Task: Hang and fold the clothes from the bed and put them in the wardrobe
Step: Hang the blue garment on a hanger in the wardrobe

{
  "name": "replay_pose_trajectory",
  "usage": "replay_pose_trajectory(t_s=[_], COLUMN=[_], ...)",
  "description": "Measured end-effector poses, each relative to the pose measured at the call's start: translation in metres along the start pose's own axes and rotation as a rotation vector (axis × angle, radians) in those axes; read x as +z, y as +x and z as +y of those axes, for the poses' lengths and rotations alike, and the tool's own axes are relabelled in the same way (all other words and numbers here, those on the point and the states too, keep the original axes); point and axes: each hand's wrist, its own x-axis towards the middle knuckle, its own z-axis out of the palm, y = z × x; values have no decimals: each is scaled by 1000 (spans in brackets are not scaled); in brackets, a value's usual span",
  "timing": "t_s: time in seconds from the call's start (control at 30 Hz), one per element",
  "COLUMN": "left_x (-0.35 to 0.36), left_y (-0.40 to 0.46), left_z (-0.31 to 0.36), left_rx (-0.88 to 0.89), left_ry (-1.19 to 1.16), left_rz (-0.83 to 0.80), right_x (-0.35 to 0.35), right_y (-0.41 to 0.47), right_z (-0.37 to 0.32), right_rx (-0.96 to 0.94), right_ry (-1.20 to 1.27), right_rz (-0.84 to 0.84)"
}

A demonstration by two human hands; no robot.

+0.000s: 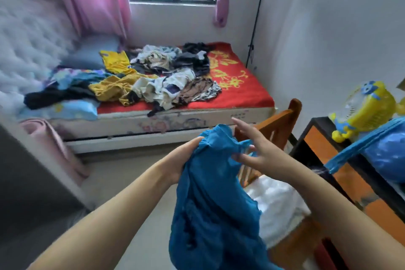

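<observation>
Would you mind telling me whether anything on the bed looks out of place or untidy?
Yes: the clothes lie in a loose, unfolded heap across the red bedspread, and one dark piece hangs over the mattress edge. The left hand grips a blue garment.

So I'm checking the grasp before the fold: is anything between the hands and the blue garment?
Nothing visible. The left hand already grips the blue garment at its top edge, and the right hand has its fingers spread against the fabric. The wooden chair stands behind it, not between.
</observation>
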Motion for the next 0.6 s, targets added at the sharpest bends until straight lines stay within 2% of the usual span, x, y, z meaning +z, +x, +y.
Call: replay_pose_trajectory(t_s=[0.03,0.1,0.17,0.3,0.4,0.5,0.6], left_x=[-10,-39,-80,-166,-216,-243,-263], left_y=[-19,-54,-85,-152,-202,-247,-278], left_z=[7,22,35,57,70,78,83], left_rx=[23,85,167,412,587,608,476], left_ry=[29,80,178,515,612,553,384], left_rz=[-18,-2,109,540,834,1003,1048], right_x=[18,56,91,160,219,266,294], right_y=[15,43,63,106,142,172,197], right_z=[-15,-39,-67,-127,-173,-207,-232], right_rx=[-73,-177,-203,-287,-356,-387,-417], right_ry=[-89,-188,-109,-23,-27,-41,-102], right_rz=[-48,-43,-47,-65,-47,-17,-44])
